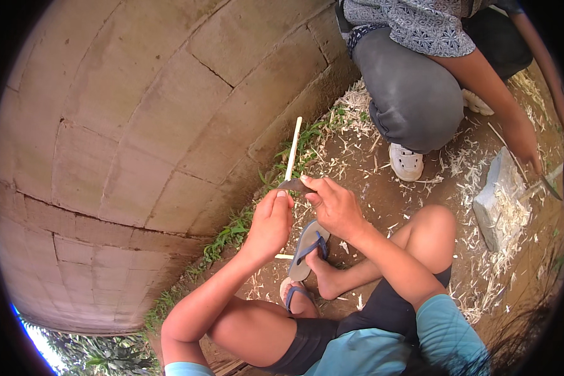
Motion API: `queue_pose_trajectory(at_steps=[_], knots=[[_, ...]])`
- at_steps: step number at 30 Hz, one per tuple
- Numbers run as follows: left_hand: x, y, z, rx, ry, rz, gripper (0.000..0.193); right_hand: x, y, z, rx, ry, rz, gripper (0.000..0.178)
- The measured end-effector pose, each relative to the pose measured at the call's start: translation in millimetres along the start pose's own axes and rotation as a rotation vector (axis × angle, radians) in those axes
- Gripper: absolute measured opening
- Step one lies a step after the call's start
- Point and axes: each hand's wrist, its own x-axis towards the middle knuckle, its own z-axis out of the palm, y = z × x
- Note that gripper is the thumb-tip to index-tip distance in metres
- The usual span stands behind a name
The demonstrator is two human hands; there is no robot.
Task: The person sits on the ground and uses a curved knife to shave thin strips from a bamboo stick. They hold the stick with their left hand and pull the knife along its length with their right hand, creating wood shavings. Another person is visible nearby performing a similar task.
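Seated on shaving-strewn dirt ground [370,156] beside a block wall [138,125], the left hand [269,225] clenches a pale stick [292,149], its lower part hidden, while the right hand [335,205] pinches a dark blade [293,185], handle unseen.

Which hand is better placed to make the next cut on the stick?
Probably the right hand: its fingers are on the dark blade, which lies against the pale stick. The left hand grips the stick lower down and steadies it.

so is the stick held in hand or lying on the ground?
In hand: the left hand grips the stick, which points up off the dirt.
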Motion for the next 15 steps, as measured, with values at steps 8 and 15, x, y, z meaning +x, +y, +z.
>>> queue_pose_trajectory(at_steps=[8, 15], knots=[[12, -4, -4, -0.185, -0.073, -0.190, 0.026, -4, -5, -6, 0.079, -0.120, 0.105, 0.027], [18, 0, -4, -0.205, -0.083, -0.260, 0.027, -3, -1, -5, 0.069, -0.160, 0.062, 0.028]])
